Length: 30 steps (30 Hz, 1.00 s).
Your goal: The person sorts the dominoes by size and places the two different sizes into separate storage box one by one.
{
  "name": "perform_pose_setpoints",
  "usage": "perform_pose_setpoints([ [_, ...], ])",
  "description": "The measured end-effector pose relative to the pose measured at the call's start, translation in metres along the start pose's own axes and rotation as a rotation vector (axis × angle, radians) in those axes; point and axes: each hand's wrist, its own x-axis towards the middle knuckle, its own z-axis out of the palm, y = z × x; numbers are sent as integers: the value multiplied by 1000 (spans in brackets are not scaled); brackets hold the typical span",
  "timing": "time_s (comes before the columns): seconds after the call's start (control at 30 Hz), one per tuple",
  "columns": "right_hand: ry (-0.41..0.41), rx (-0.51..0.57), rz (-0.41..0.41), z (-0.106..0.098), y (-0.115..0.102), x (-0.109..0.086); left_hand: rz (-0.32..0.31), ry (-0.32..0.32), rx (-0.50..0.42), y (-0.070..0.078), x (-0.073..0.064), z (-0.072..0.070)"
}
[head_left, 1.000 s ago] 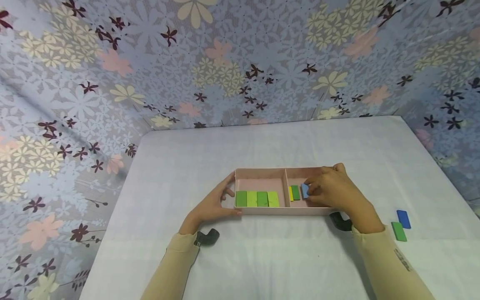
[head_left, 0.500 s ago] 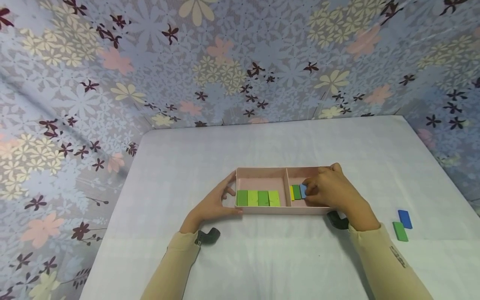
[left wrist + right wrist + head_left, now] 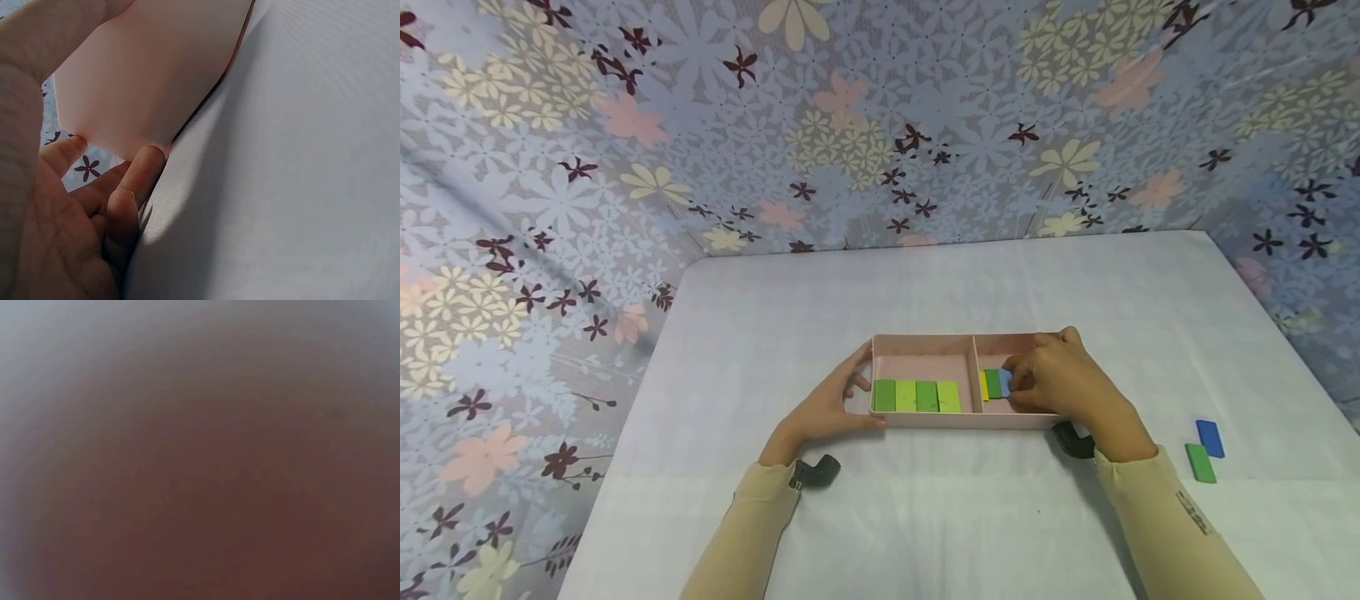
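A shallow pale pink box (image 3: 940, 422) with a divider lies on the white table. My left hand (image 3: 820, 410) holds its left end, thumb at the front corner and a finger reaching to the back corner. In the left wrist view, curled fingers (image 3: 142, 172) touch the box's end wall (image 3: 156, 69). Inside the right compartment, my right hand (image 3: 1067, 379) pinches a light blue tile (image 3: 1004, 382), partly hidden by the fingers. That tile sits against a green tile (image 3: 992, 384), with a yellow tile (image 3: 983, 386) beside the divider. The right wrist view is only a blur.
Along the front of the left compartment stands a row of alternating green and lime tiles (image 3: 906, 396). Right of the right forearm lie a dark blue tile (image 3: 1210, 438) and a green tile (image 3: 1200, 463) on the table (image 3: 925, 508). Flower-patterned cloth (image 3: 850, 125) hangs behind.
My right hand has slid the light blue tile left, closing the gap to the green tile. The left hand keeps its place on the box.
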Motion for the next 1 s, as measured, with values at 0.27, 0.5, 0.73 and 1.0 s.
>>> perform_pose_setpoints([
  [0.27,-34,11,3,-4,-2,-1,-26,-1,5,2,0,-1],
  [0.5,-45,12,1,-12,-4,-3,-27,-6,0,2,1,0],
  [0.73,61,-38,-33,-28,-3,-22,-22,-12,5,3,2,3],
  [1.0,139,-137,-39,-46,3,-51,-24,0,-19,3,0,2],
])
